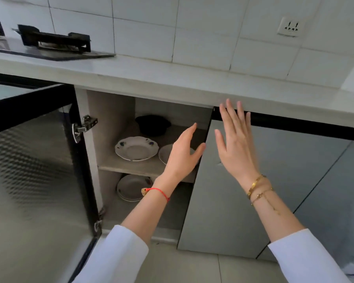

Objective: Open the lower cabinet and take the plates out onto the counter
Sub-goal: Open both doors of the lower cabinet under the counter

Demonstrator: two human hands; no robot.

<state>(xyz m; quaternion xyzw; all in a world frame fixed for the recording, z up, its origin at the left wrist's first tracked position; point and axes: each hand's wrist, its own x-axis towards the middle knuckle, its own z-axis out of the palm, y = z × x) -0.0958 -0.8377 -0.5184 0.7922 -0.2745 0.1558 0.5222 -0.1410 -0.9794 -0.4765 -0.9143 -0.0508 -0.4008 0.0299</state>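
The lower cabinet's left door (35, 166) stands swung wide open; the right door (223, 201) is shut or nearly so. On the upper shelf (131, 166) lies a white flowered plate (136, 148), and beside it a second white plate (165, 153) is partly hidden by my left hand (182, 154). A stack of white plates (130, 187) rests on the cabinet floor below. My left hand is open, reaching into the opening in front of the second plate. My right hand (236, 139) is open, fingers spread, in front of the right door's top edge.
The pale counter (172, 78) runs above the cabinet. A black gas hob (53, 42) sits on it at the left. A black pot (152, 124) stands at the back of the upper shelf. A wall socket (290, 27) is on the tiled wall.
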